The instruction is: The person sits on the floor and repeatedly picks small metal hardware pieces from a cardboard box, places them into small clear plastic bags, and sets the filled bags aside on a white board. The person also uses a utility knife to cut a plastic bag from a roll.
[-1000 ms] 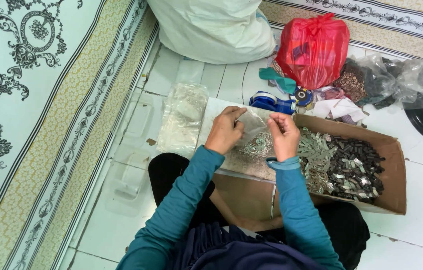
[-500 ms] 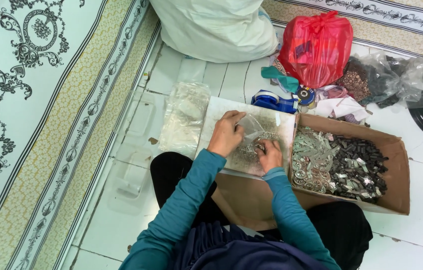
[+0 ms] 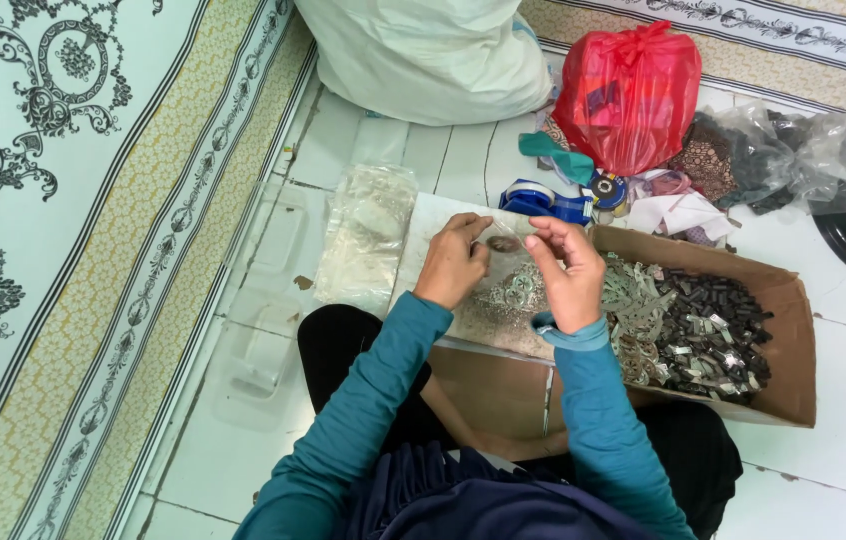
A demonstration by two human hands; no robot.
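Between our two hands, just above the board, we hold a small clear bag with something dark inside. Our left hand pinches its left edge, fingers closed on the plastic. Our right hand grips the right edge the same way, thumb and forefinger shut on it. Under the bag, on the board, lies a heap of silvery bits. Right beside our right hand sits a cardboard box, with more silvery pieces on its left side and dark pieces on its right. Left of the board lies a stack of clear bags on the tiled floor. Farther out we see a blue tape dispenser, a red bag, a big white sack and a patterned rug along the left.
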